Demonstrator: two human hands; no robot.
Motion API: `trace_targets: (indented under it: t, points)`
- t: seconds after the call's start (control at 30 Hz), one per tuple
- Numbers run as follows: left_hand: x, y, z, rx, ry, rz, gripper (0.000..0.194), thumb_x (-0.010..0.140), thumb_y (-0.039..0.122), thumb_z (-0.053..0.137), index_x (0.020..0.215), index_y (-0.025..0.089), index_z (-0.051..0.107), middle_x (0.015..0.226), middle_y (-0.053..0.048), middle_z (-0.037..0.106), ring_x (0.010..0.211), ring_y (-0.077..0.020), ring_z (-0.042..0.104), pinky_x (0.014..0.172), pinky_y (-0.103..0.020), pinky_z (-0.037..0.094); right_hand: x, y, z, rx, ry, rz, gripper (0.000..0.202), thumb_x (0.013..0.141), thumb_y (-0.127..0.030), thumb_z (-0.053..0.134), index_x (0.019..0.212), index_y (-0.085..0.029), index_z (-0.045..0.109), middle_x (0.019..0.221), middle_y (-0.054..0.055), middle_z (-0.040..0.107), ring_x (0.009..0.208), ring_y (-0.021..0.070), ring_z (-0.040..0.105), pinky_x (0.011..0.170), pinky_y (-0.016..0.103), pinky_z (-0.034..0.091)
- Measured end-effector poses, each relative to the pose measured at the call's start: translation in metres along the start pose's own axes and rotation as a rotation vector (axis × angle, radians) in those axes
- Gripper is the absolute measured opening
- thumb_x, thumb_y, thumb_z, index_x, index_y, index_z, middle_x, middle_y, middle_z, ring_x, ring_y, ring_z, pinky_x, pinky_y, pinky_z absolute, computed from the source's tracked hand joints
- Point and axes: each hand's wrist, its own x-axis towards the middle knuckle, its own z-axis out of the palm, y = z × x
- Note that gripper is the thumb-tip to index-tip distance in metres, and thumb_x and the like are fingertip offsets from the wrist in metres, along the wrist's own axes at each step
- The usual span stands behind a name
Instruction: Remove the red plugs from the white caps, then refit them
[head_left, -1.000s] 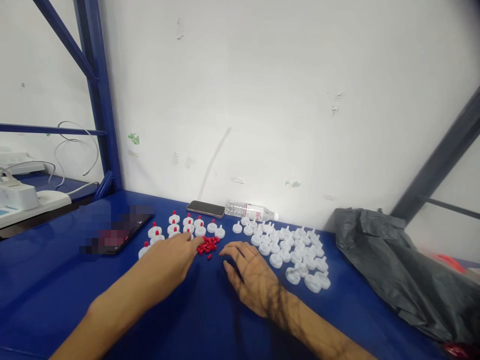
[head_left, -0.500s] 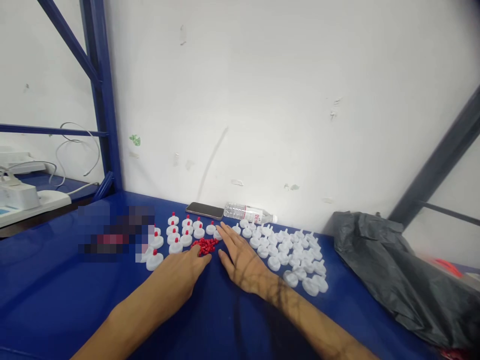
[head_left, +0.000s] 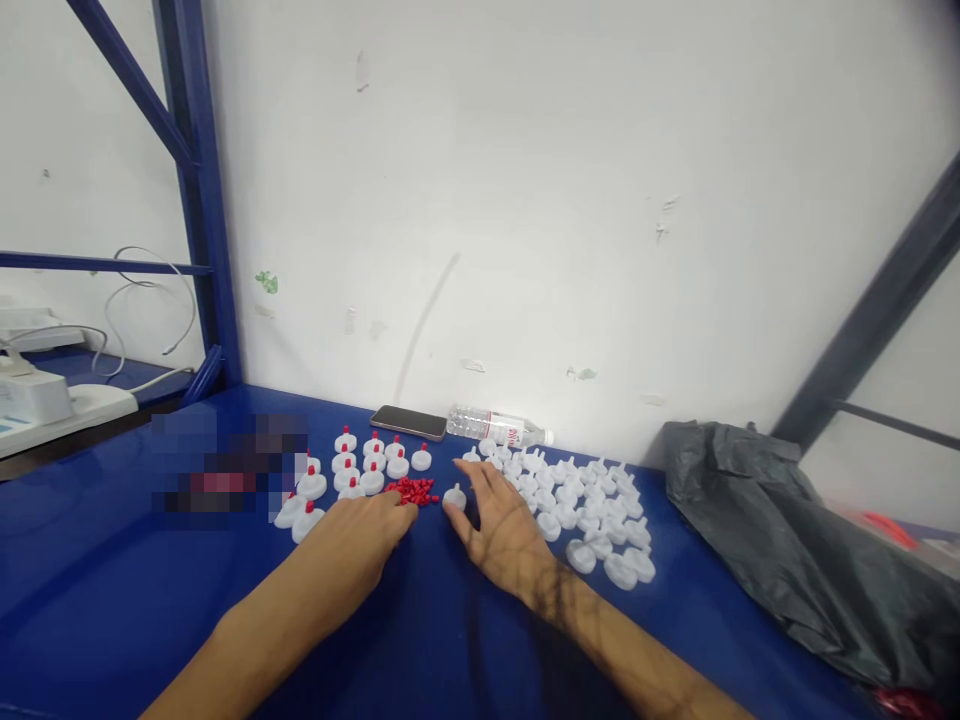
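Right, head view: L hand [head_left: 367, 540] bunched narrow at near edge of red caps [head_left: 411, 491] on blue tbl [head_left: 420, 640]; can't tell if gripping one. R hand [head_left: 499, 525] wide, thumb by single wht lid [head_left: 454, 496]. Red-capped lids [head_left: 372, 480] L of caps, uncapped lids [head_left: 589, 505] R; phone [head_left: 409, 422] + bottle [head_left: 499, 427] behind.

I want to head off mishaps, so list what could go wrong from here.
The left hand is at the loose pile of red caps; a nudge might scatter them.
The right thumb is close to a lone white nozzle lid, which could tip.
The plastic bottle lies on its side and may roll.
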Motion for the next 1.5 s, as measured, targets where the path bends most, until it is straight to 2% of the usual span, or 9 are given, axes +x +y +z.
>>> trace_targets:
  t: [0.2, 0.4, 0.53, 0.7, 0.87, 0.93, 1.1, 1.33, 1.5]
  points:
    - [0.003, 0.001, -0.005, 0.030, -0.057, -0.016, 0.033, 0.090, 0.005, 0.044, 0.102, 0.021, 0.070, 0.100, -0.008, 0.072, 0.085, -0.0265, 0.070, 0.065, -0.033, 0.047, -0.002, 0.001, 0.001, -0.031, -0.081, 0.019, 0.019, 0.099, -0.030, 0.063, 0.114, -0.019, 0.068, 0.112, 0.009, 0.073, 0.108, 0.0267, 0.066, 0.102, 0.048, 0.053]
    - [0.002, 0.004, -0.005, 0.025, -0.047, 0.007, 0.029, 0.091, 0.006, 0.043, 0.096, 0.020, 0.069, 0.094, -0.008, 0.071, 0.079, -0.0266, 0.069, 0.062, -0.034, 0.045, -0.004, -0.003, 0.000, -0.036, -0.048, 0.006, 0.022, 0.100, -0.030, 0.060, 0.120, -0.022, 0.066, 0.110, 0.008, 0.075, 0.100, 0.0256, 0.068, 0.096, 0.045, 0.054]
    - [-0.001, 0.009, -0.006, 0.065, -0.030, -0.004, 0.030, 0.093, 0.007, 0.042, 0.101, 0.018, 0.068, 0.099, -0.009, 0.072, 0.084, -0.0262, 0.070, 0.068, -0.033, 0.050, -0.007, -0.012, -0.003, -0.003, 0.006, -0.059, 0.021, 0.100, -0.028, 0.057, 0.118, -0.021, 0.065, 0.109, 0.008, 0.073, 0.101, 0.0241, 0.067, 0.097, 0.043, 0.052]
    - [-0.005, 0.011, -0.008, 0.083, -0.099, -0.032, 0.026, 0.095, 0.012, 0.043, 0.107, 0.016, 0.066, 0.105, -0.012, 0.073, 0.091, -0.0287, 0.071, 0.075, -0.036, 0.053, -0.014, -0.028, -0.008, 0.009, -0.104, -0.121, 0.016, 0.100, -0.025, 0.052, 0.110, -0.023, 0.063, 0.102, 0.004, 0.068, 0.097, 0.0214, 0.065, 0.096, 0.040, 0.051]
    - [-0.006, 0.008, -0.001, 0.058, 0.002, -0.029, 0.020, 0.091, 0.011, 0.047, 0.094, 0.015, 0.067, 0.093, -0.012, 0.074, 0.084, -0.0277, 0.071, 0.072, -0.037, 0.052, -0.014, -0.031, -0.009, -0.032, -0.150, -0.157, 0.013, 0.097, -0.024, 0.053, 0.106, -0.023, 0.063, 0.098, 0.004, 0.066, 0.092, 0.0206, 0.064, 0.095, 0.040, 0.050]
    - [-0.004, 0.006, 0.000, 0.049, 0.024, -0.027, 0.019, 0.089, 0.011, 0.048, 0.090, 0.015, 0.067, 0.088, -0.011, 0.074, 0.080, -0.0272, 0.070, 0.069, -0.037, 0.051, -0.013, -0.031, -0.009, -0.022, -0.147, -0.155, 0.016, 0.096, -0.025, 0.056, 0.110, -0.023, 0.063, 0.100, 0.004, 0.067, 0.093, 0.0212, 0.064, 0.095, 0.041, 0.050]
    - [0.001, 0.004, -0.006, 0.028, 0.042, -0.013, 0.026, 0.089, 0.009, 0.045, 0.092, 0.015, 0.070, 0.089, -0.012, 0.075, 0.077, -0.0256, 0.070, 0.066, -0.037, 0.048, -0.013, -0.031, -0.010, 0.065, -0.166, -0.118, 0.043, 0.093, -0.026, 0.064, 0.135, -0.025, 0.054, 0.121, 0.006, 0.070, 0.111, 0.0248, 0.065, 0.104, 0.044, 0.047]
    - [-0.001, 0.007, -0.018, 0.021, 0.016, 0.031, 0.031, 0.094, 0.006, 0.043, 0.103, 0.018, 0.071, 0.104, -0.009, 0.073, 0.088, -0.0261, 0.070, 0.070, -0.034, 0.049, -0.014, -0.029, -0.007, 0.065, -0.165, -0.112, 0.041, 0.092, -0.024, 0.067, 0.132, -0.025, 0.057, 0.120, 0.007, 0.071, 0.112, 0.0266, 0.067, 0.106, 0.048, 0.047]
    - [0.000, 0.007, -0.018, 0.002, 0.022, 0.071, 0.032, 0.094, 0.007, 0.046, 0.104, 0.021, 0.073, 0.104, -0.008, 0.072, 0.087, -0.0253, 0.069, 0.068, -0.034, 0.048, -0.014, -0.029, -0.007, 0.071, -0.140, -0.114, 0.045, 0.091, -0.024, 0.069, 0.134, -0.025, 0.055, 0.120, 0.006, 0.071, 0.109, 0.0261, 0.068, 0.103, 0.047, 0.049]
